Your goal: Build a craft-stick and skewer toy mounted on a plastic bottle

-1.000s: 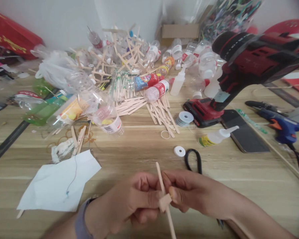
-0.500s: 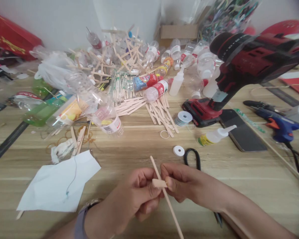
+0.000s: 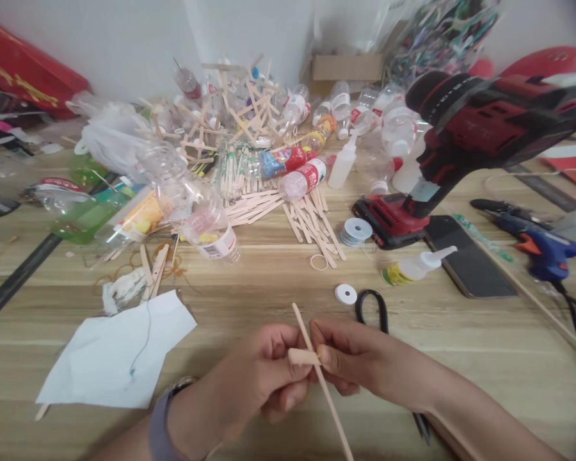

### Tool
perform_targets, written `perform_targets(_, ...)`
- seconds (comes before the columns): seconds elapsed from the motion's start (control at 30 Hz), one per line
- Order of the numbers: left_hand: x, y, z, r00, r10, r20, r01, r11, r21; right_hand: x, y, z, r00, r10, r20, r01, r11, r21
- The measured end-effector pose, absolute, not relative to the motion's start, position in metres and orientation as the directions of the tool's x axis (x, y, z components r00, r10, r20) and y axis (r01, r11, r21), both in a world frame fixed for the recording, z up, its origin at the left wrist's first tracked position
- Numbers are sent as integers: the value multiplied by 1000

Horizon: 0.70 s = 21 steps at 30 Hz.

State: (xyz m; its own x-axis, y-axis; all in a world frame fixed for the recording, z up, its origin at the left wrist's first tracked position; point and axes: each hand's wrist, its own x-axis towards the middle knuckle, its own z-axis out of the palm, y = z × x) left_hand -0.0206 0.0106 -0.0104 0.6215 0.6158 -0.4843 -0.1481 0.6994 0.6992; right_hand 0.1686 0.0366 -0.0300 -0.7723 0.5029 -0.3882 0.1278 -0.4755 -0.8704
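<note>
Above the near part of the tabletop (image 3: 264, 285), a stick (image 3: 332, 404) is held at a slant between the left hand (image 3: 271, 371) and the right hand (image 3: 358, 355). Its upper end is pointed away from the person, and its lower end is run out of view at the bottom. Across the stick, a short piece (image 3: 301, 356) is laid, so that a cross is formed. The left fingers are clamped on the stick at the crossing, with the thumb set just below the short piece. The right fingers are pinched together on a small yellowish bit at the right end of the short piece; what else is gripped there cannot be told.

The left wrist is circled by a band (image 3: 161, 430). Scissors (image 3: 383, 317) are partly covered by the right arm, and a white disc (image 3: 346, 294) is seen just beside their handle. To the left, paper (image 3: 110, 365) is crossed by a thread (image 3: 148, 323). Farther back, a spool (image 3: 356, 232), a drill (image 3: 489, 125), a glue bottle (image 3: 413, 269) and a phone (image 3: 475, 262) are placed to the right, while loose sticks (image 3: 310, 227) are heaped near the middle.
</note>
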Motion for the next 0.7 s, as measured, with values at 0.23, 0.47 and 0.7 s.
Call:
perform_targets(0.23, -21, 10, -9, 640, 589, -493, -204, 749, 630, 168, 37, -29, -775, 512, -371, 87, -494, -865)
perform_targets(0.47, -30, 10, -18, 695, 533, -483, -99, 736, 670, 171, 38, -29, -814, 479, -328, 40, -517, -855)
perform_targets(0.7, -31, 11, -24, 734, 459, -500, -54, 774, 631, 173, 41, -27, -837, 461, -296, 62, -457, -887)
